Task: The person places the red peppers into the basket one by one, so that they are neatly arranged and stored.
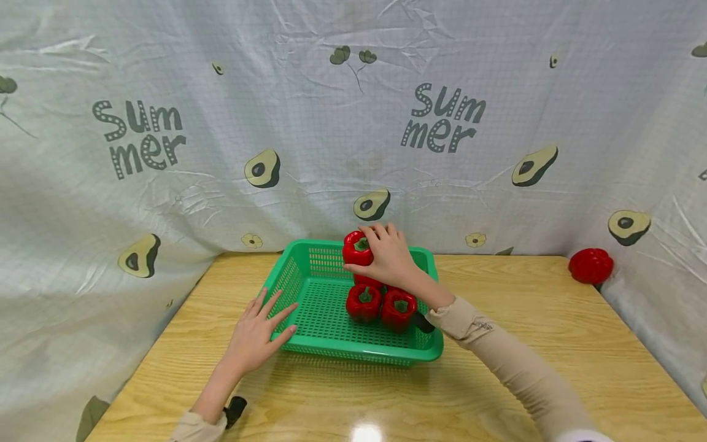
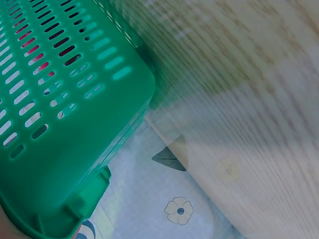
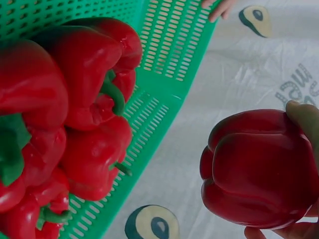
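My right hand (image 1: 389, 258) grips a red bell pepper (image 1: 356, 250) over the back part of a green plastic basket (image 1: 359, 352). In the right wrist view this bell pepper (image 3: 259, 169) is held apart from the others, thumb and fingers at its side. Several more red bell peppers (image 1: 364, 304) with green stems stand in the basket's right half, partly hidden by my right hand and forearm. At the basket's left rim lies my left hand (image 1: 254, 337), fingers spread and fairly straight over the edge. The left wrist view shows mostly the basket's slotted outer wall (image 2: 75, 124).
One more red bell pepper (image 1: 591, 266) lies at the table's far right corner, by the cloth. The basket stands on a wooden table (image 1: 497, 294) close to a hanging cloth (image 1: 320, 123) printed with avocados, which also runs along both sides.
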`<move>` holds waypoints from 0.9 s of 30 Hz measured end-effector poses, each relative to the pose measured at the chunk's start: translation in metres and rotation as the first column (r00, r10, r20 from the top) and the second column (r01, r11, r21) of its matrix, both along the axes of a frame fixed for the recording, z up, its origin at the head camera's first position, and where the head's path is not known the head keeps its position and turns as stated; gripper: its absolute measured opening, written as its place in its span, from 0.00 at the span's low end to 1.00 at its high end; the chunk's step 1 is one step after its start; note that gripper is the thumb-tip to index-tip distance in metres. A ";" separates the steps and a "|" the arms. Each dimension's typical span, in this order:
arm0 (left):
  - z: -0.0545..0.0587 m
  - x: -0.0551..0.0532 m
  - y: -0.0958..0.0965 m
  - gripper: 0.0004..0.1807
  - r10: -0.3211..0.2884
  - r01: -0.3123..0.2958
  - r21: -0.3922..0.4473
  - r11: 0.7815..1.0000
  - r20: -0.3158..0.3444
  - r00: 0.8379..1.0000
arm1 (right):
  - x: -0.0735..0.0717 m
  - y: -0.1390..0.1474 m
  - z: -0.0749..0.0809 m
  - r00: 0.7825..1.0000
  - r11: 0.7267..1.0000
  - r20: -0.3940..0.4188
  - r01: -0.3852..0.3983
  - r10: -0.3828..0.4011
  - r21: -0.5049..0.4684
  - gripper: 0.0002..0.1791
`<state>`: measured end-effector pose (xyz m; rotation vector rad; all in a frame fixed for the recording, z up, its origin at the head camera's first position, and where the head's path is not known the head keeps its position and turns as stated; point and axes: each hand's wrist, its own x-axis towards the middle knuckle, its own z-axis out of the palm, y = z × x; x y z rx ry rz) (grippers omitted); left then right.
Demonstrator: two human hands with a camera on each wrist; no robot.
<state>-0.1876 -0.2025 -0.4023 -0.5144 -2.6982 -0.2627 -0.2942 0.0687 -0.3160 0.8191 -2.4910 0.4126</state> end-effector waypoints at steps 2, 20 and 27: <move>0.000 0.000 0.000 0.26 0.001 -0.001 -0.003 1.000 0.000 1.000 | -0.002 -0.005 -0.001 1.000 1.000 0.010 0.017 -0.017 0.005 0.43; -0.001 -0.001 -0.003 0.25 0.006 -0.006 -0.002 1.000 0.002 1.000 | -0.021 -0.045 -0.009 0.968 0.995 0.235 0.096 -0.093 -0.001 0.39; -0.001 -0.001 -0.001 0.26 0.014 -0.014 -0.001 1.000 0.015 1.000 | -0.030 -0.058 -0.023 0.956 0.991 0.260 0.125 -0.134 0.052 0.38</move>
